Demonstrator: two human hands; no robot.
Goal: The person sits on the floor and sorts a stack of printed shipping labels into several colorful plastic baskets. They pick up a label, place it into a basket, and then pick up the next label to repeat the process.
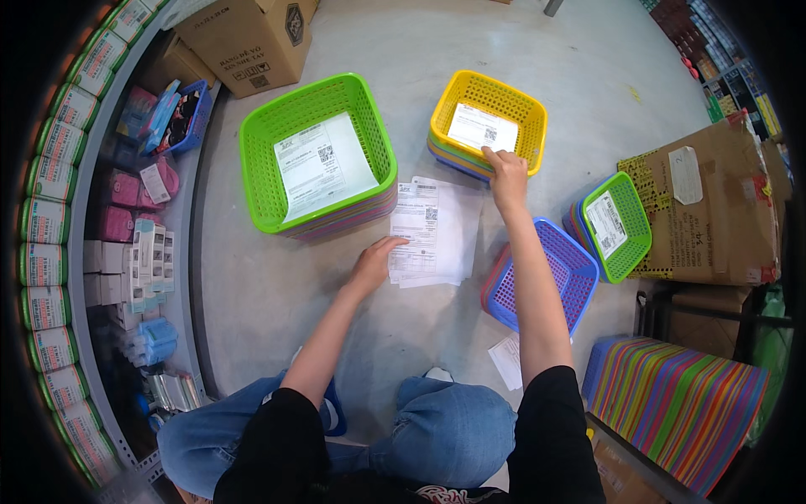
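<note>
My left hand [378, 259] rests its fingertips on the left edge of a loose pile of printed paper sheets [428, 233] on the floor. At the front rim of a yellow plastic basket [536, 113], my right hand [505, 173] reaches over with a fingertip at the lower edge of the printed sheet [482, 126] lying inside. Whether the fingers grip that sheet, I cannot tell. The yellow basket tops a stack of coloured ones. Left of it, a larger green basket [255, 148] tops another stack and holds printed sheets [321, 164].
Right of the pile stand stacked baskets with a blue one [582, 277] on top, partly behind my right forearm, and a small green basket [639, 233] holding a label. A paper [507, 361] lies nearer me. Cardboard boxes [705, 214], nested baskets [674, 403] and a loaded shelf [195, 252] flank the floor.
</note>
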